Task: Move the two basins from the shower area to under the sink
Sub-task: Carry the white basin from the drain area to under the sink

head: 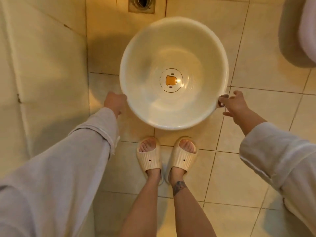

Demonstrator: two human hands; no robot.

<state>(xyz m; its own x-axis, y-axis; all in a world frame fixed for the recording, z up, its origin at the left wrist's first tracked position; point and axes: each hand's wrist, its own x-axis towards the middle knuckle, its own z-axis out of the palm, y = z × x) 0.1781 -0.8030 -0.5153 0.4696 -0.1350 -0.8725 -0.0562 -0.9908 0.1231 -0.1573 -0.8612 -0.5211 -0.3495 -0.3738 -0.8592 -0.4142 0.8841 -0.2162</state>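
A round cream basin [145, 53] with an orange cartoon print in its bottom fills the middle of the head view, above the tiled floor. My left hand [115, 102] is closed on its left rim. My right hand [235, 104] pinches the small tab on the right rim with thumb and forefinger, the other fingers spread. The basin is empty. Whether it rests on the floor or hangs just above it, I cannot tell. Only one basin is in view.
A floor drain [141, 4] lies just beyond the basin at the top. A tiled wall [42, 65] rises on the left. A rounded pale fixture [297, 33] bulges in at the top right. My feet in cream slippers [166, 158] stand directly below the basin.
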